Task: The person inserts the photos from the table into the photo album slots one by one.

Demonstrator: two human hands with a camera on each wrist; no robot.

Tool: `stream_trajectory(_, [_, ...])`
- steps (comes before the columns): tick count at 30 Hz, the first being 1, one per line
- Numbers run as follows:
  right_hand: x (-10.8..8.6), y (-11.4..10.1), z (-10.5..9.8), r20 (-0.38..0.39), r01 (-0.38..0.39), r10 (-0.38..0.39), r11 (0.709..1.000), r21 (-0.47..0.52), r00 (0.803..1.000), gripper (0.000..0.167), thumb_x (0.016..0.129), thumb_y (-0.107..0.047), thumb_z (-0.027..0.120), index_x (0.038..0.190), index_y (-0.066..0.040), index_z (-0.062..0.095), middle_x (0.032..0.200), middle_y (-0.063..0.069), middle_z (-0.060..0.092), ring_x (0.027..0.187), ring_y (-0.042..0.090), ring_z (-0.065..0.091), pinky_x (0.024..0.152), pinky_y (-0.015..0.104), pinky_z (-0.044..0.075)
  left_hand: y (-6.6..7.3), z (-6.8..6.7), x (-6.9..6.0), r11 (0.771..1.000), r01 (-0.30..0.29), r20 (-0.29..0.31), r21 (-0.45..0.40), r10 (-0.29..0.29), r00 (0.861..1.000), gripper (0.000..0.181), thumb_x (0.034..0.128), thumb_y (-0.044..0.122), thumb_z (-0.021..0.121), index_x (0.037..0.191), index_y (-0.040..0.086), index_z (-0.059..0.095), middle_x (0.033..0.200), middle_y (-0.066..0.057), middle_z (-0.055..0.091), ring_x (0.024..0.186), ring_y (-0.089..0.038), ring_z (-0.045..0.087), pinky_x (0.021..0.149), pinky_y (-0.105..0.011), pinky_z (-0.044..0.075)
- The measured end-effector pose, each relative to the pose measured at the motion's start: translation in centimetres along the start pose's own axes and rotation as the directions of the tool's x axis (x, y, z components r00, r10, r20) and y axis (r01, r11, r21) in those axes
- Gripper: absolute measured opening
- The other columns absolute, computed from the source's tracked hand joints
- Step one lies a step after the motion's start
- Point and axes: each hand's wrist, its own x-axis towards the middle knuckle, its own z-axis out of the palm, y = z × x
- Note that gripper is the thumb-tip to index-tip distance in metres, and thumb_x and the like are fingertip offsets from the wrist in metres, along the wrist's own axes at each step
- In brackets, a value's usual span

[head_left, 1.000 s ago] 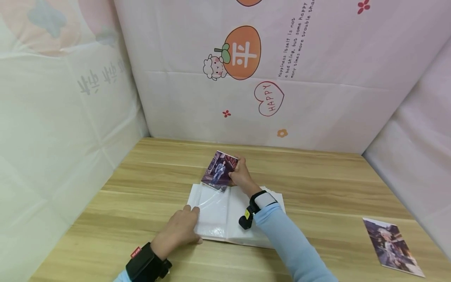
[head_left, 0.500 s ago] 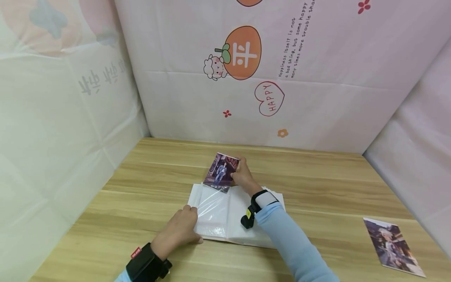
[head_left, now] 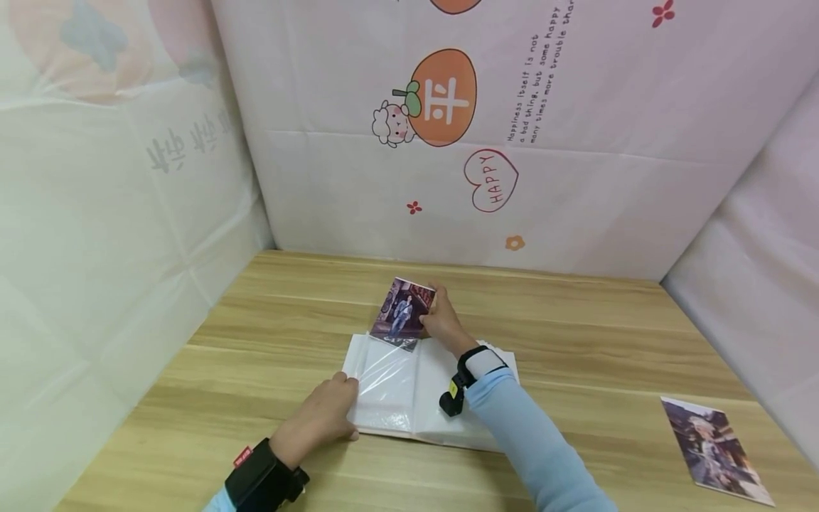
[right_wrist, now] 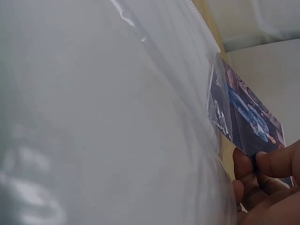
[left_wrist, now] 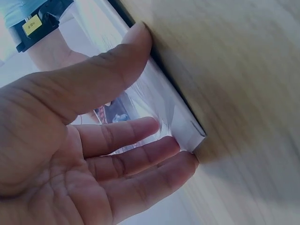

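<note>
A photo album lies spread on the wooden table, a glossy clear pocket covering its left page. At that page's far edge, my right hand pinches a photo of a standing person between thumb and fingers. In the right wrist view, the lower strip of the photo sits behind the clear film, and the rest sticks out. My left hand rests at the album's near left corner. In the left wrist view, its thumb touches the album edge and its fingers extend loosely along the side.
Another photo lies face up on the table far to the right. Patterned white cloth hangs behind the table and along both sides.
The photo has shifted slightly right and toward the album, its lower edge now more level with the pocket's opening. My left hand has drawn back slightly to the left.
</note>
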Motion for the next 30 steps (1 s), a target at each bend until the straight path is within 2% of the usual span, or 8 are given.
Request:
stream_trajectory(7, [-0.13, 0.1, -0.02, 0.122, 0.01, -0.006, 1.0, -0.026, 0.992, 0.067, 0.081, 0.02, 0.05, 0.138, -0.009, 0.03, 0.098, 0.024, 0.059, 0.079, 0.028, 0.063, 0.061, 0.032, 0.05, 0.06, -0.17, -0.16, 1.0, -0.024, -0.007, 0.017, 0.024, 1.0, 0.053, 0.056, 0.017, 0.088, 0.092, -0.008, 0.058, 0.08, -0.01, 0.048, 0.068, -0.023, 0.047, 0.062, -0.038, 0.044])
stream_trajectory(10, [-0.16, 0.16, -0.02, 0.149, 0.003, 0.003, 0.999, -0.035, 0.989, 0.066, 0.081, 0.02, 0.05, 0.137, -0.01, 0.032, 0.1, 0.02, 0.058, 0.078, 0.025, 0.062, 0.061, 0.031, 0.048, 0.01, -0.13, -0.13, 0.999, -0.024, -0.007, 0.034, 0.024, 1.0, 0.052, 0.0564, 0.018, 0.088, 0.091, -0.007, 0.058, 0.08, -0.01, 0.047, 0.067, -0.022, 0.047, 0.061, -0.037, 0.044])
stream_trajectory(17, [-0.15, 0.41, -0.04, 0.166, 0.037, -0.021, 0.995, -0.095, 0.986, 0.065, 0.079, 0.019, 0.054, 0.134, -0.01, 0.037, 0.081, 0.017, 0.061, 0.063, 0.019, 0.053, 0.056, 0.027, 0.043, 0.0, 0.01, -0.04, 0.999, -0.008, 0.013, 0.044, 0.008, 1.0, 0.053, 0.0585, 0.02, 0.087, 0.094, -0.007, 0.059, 0.081, -0.01, 0.048, 0.068, -0.021, 0.047, 0.062, -0.036, 0.044])
stream_trajectory(20, [-0.3, 0.38, -0.08, 0.19, 0.063, -0.043, 0.993, -0.1, 0.981, 0.066, 0.078, 0.019, 0.054, 0.136, -0.008, 0.036, 0.076, 0.014, 0.059, 0.062, 0.018, 0.051, 0.057, 0.026, 0.042, 0.01, 0.05, -0.04, 0.999, -0.005, 0.019, 0.042, 0.004, 1.0, 0.053, 0.0594, 0.021, 0.087, 0.095, -0.007, 0.059, 0.082, -0.01, 0.048, 0.068, -0.021, 0.047, 0.062, -0.036, 0.044])
stream_trajectory(26, [-0.57, 0.3, -0.25, 0.253, 0.089, -0.061, 0.991, -0.101, 0.965, 0.068, 0.079, 0.017, 0.056, 0.139, -0.008, 0.034, 0.063, 0.005, 0.045, 0.058, 0.015, 0.045, 0.058, 0.026, 0.04, 0.03, 0.07, -0.01, 0.999, -0.002, 0.018, 0.049, 0.001, 1.0, 0.054, 0.0586, 0.02, 0.087, 0.095, -0.008, 0.059, 0.081, -0.01, 0.047, 0.068, -0.022, 0.047, 0.061, -0.036, 0.044])
stream_trajectory(30, [-0.59, 0.47, -0.35, 0.265, 0.096, -0.068, 0.991, -0.095, 0.962, 0.066, 0.078, 0.017, 0.056, 0.136, -0.007, 0.037, 0.063, 0.005, 0.046, 0.059, 0.016, 0.046, 0.058, 0.026, 0.04, 0.06, 0.13, 0.04, 0.998, -0.003, 0.012, 0.057, 0.002, 1.0, 0.054, 0.0575, 0.02, 0.088, 0.094, -0.008, 0.058, 0.081, -0.011, 0.047, 0.068, -0.022, 0.048, 0.062, -0.037, 0.044])
